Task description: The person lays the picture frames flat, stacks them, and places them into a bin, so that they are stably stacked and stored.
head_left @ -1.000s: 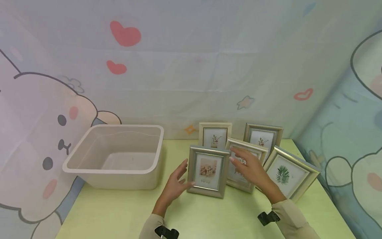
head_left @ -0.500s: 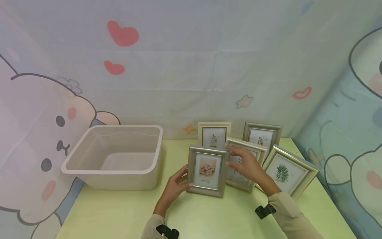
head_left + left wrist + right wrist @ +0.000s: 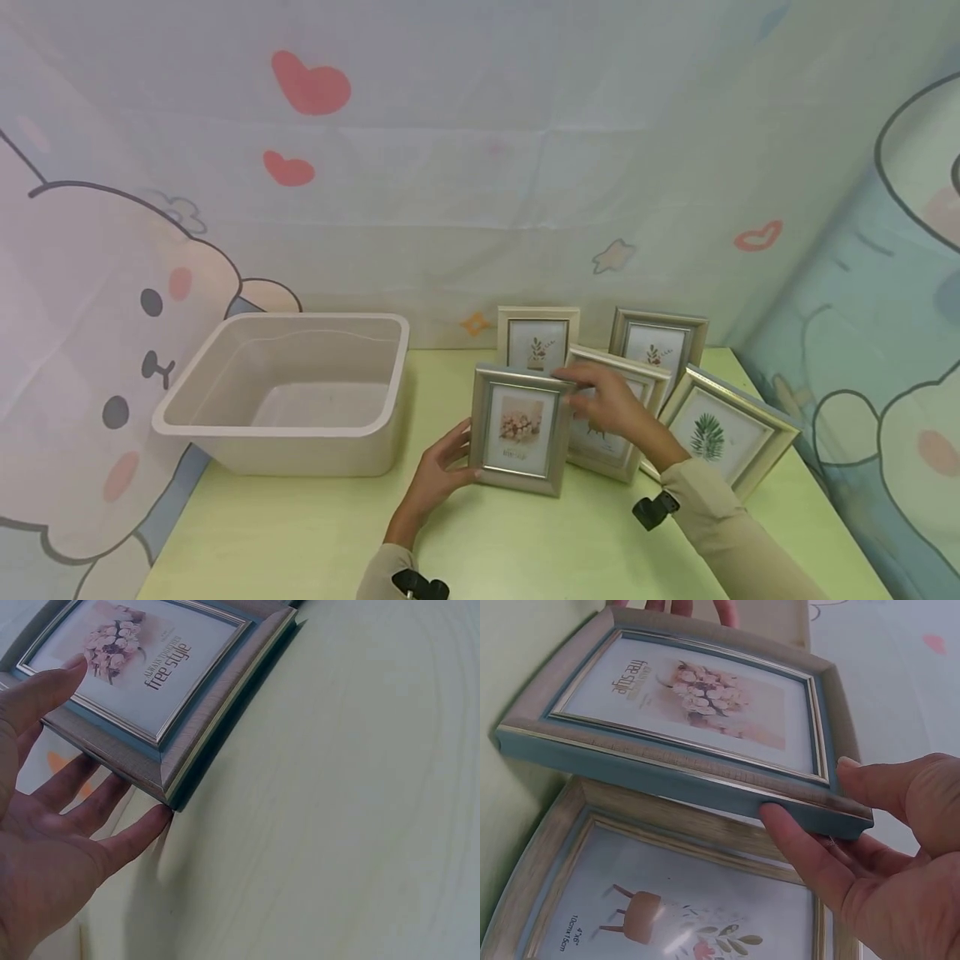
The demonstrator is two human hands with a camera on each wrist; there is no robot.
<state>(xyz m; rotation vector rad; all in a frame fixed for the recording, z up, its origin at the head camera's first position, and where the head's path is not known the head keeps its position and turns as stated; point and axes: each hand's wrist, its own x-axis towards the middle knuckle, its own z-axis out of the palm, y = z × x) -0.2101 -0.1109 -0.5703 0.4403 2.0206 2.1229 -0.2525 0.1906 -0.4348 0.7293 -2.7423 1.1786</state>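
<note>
A silver-grey picture frame [image 3: 519,429] with a pink flower print stands tilted back on the table, between my hands. My right hand [image 3: 611,408] holds its upper right corner; in the right wrist view the thumb [image 3: 877,784] lies on the front and the index finger [image 3: 802,847] against the side. My left hand [image 3: 435,475] is at the left edge, fingers nearly straight. In the left wrist view its fingertips touch that edge, while the thumb [image 3: 45,694] reaches over the front. Right behind stands a cream picture frame [image 3: 667,900] with a chair and plant print, partly covered.
A large beige plastic tub [image 3: 322,454] stands on the left of the light table [image 3: 285,533]. At the back are another cream frame [image 3: 536,313] and a grey frame [image 3: 660,317]. A gold frame [image 3: 750,475] with a green leaf leans at the right. Behind hangs a printed cloth [image 3: 480,150].
My right hand has moved left onto the top right corner of the silver-grey picture frame. My left thumb has shifted slightly toward that frame's left edge. The picture frames have not visibly moved.
</note>
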